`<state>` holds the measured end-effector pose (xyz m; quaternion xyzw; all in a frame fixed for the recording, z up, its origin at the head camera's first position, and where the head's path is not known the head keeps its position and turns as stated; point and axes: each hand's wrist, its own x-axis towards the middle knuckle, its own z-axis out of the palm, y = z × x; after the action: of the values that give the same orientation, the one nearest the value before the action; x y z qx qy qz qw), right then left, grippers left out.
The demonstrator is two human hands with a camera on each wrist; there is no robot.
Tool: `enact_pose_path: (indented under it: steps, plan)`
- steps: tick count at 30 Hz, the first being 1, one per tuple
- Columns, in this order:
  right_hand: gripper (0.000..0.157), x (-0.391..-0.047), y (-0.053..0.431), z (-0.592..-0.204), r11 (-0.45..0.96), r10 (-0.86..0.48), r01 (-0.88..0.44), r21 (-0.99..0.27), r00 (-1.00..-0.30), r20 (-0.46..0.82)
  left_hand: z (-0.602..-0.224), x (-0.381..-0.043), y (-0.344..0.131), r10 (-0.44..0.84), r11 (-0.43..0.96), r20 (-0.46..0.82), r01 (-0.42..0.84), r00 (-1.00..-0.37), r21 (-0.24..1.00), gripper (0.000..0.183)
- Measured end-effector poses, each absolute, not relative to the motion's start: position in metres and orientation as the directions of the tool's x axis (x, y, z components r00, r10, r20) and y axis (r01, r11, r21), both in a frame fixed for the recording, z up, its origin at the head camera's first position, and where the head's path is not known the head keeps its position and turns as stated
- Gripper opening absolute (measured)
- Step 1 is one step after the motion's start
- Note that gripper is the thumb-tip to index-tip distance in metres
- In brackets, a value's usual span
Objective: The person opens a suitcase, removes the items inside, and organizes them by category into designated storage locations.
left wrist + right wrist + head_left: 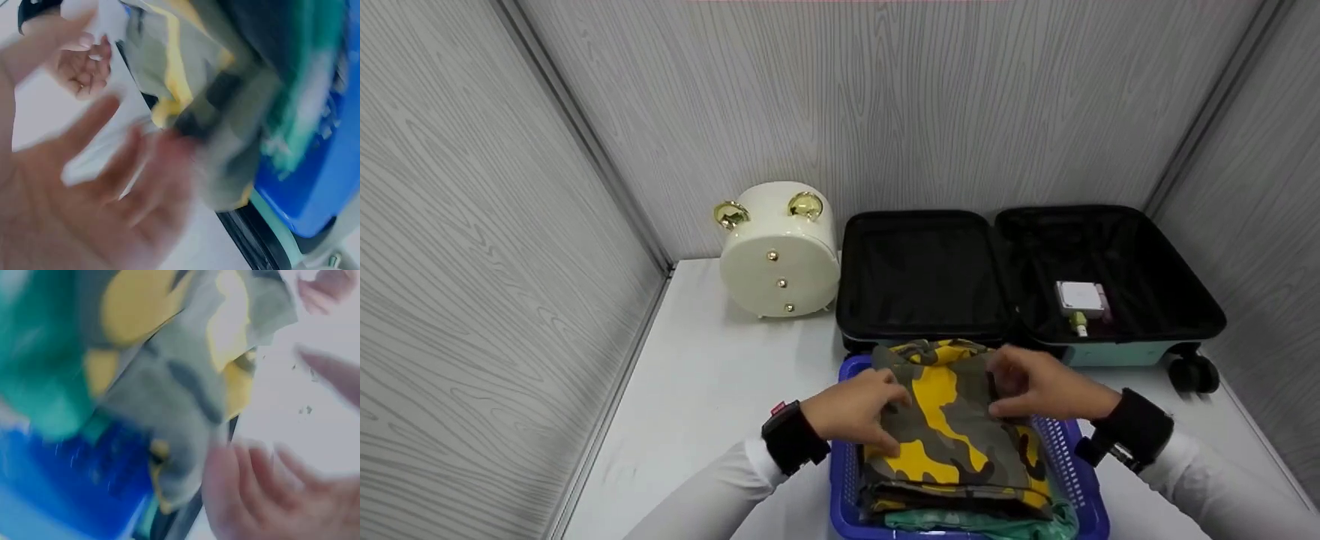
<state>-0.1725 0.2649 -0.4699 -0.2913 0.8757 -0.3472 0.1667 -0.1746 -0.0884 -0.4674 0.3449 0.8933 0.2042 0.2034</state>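
Observation:
A folded camouflage garment (941,427) in yellow, grey and dark brown lies on top of a blue plastic basket (842,517). Beneath it a green cloth (945,519) shows at the basket's near end. Over the garment's left side is my left hand (861,409), its fingers loosely bent and spread, blurred in the left wrist view. My right hand (1046,384) is at the garment's upper right edge, with thumb and fingers apart. In the right wrist view its fingertips (216,458) are close to the cloth; whether they touch it is too blurred to tell.
Behind the basket lies an open suitcase (922,274) with black lining; its right half holds a small white box (1080,297) and a small green-and-white item (1078,322). A round cream case (780,262) with gold ears stands left of it. Grey panels (840,105) enclose the white table (697,360).

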Motion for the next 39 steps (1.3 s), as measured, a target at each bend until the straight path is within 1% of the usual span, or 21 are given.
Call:
enact_pose_path:
  steps: [2, 4, 6, 8, 12, 17, 23, 26, 31, 35, 37, 39]
  plan:
    - [0.061, -0.169, 0.261, -0.471, 0.571, -0.706, -0.395, -0.719, -0.684, -0.185, -0.469, -0.174, -0.086, 0.719, 0.686, -0.291, 0.575, -0.632, 0.447, 0.066]
    - [0.068, -0.166, 0.256, -0.475, 0.597, -0.733, -0.354, -0.72, -0.605, -0.31, -0.473, -0.175, -0.084, 0.709, 0.705, -0.334, 0.598, -0.622, 0.382, 0.074]
    - [0.076, -0.162, 0.253, -0.481, 0.628, -0.731, -0.325, -0.707, -0.557, -0.394, -0.476, -0.175, -0.082, 0.693, 0.721, -0.36, 0.595, -0.624, 0.356, 0.08]
    - [0.079, -0.159, 0.252, -0.488, 0.638, -0.726, -0.3, -0.709, -0.54, -0.425, -0.479, -0.175, -0.08, 0.678, 0.735, -0.385, 0.586, -0.626, 0.342, 0.084]
    - [0.082, -0.156, 0.252, -0.495, 0.638, -0.725, -0.3, -0.709, -0.543, -0.423, -0.484, -0.172, -0.077, 0.655, 0.754, -0.397, 0.592, -0.644, 0.285, 0.088]
    - [0.084, -0.161, 0.248, -0.499, 0.653, -0.711, -0.309, -0.691, -0.562, -0.421, -0.492, -0.174, -0.076, 0.644, 0.76, -0.371, 0.614, -0.669, 0.214, 0.089]
    - [0.087, -0.166, 0.244, -0.509, 0.692, -0.679, -0.299, -0.656, -0.579, -0.452, -0.501, -0.176, -0.075, 0.64, 0.761, -0.355, 0.627, -0.682, 0.168, 0.095]
    - [0.088, -0.167, 0.244, -0.511, 0.701, -0.665, -0.293, -0.651, -0.598, -0.447, -0.502, -0.176, -0.074, 0.636, 0.764, -0.348, 0.626, -0.689, 0.157, 0.097]
    - [0.089, -0.168, 0.244, -0.511, 0.692, -0.665, -0.329, -0.643, -0.635, -0.392, -0.501, -0.178, -0.075, 0.629, 0.774, -0.319, 0.608, -0.709, 0.177, 0.095]
    - [0.086, -0.166, 0.244, -0.509, 0.681, -0.676, -0.363, -0.636, -0.646, -0.355, -0.501, -0.176, -0.077, 0.631, 0.776, -0.302, 0.591, -0.715, 0.222, 0.088]
    - [0.08, -0.166, 0.247, -0.507, 0.668, -0.682, -0.372, -0.644, -0.652, -0.331, -0.5, -0.174, -0.08, 0.635, 0.772, -0.282, 0.577, -0.719, 0.265, 0.079]
    - [0.066, -0.166, 0.252, -0.505, 0.651, -0.682, -0.383, -0.656, -0.674, -0.284, -0.5, -0.172, -0.086, 0.639, 0.761, -0.233, 0.558, -0.733, 0.331, 0.065]
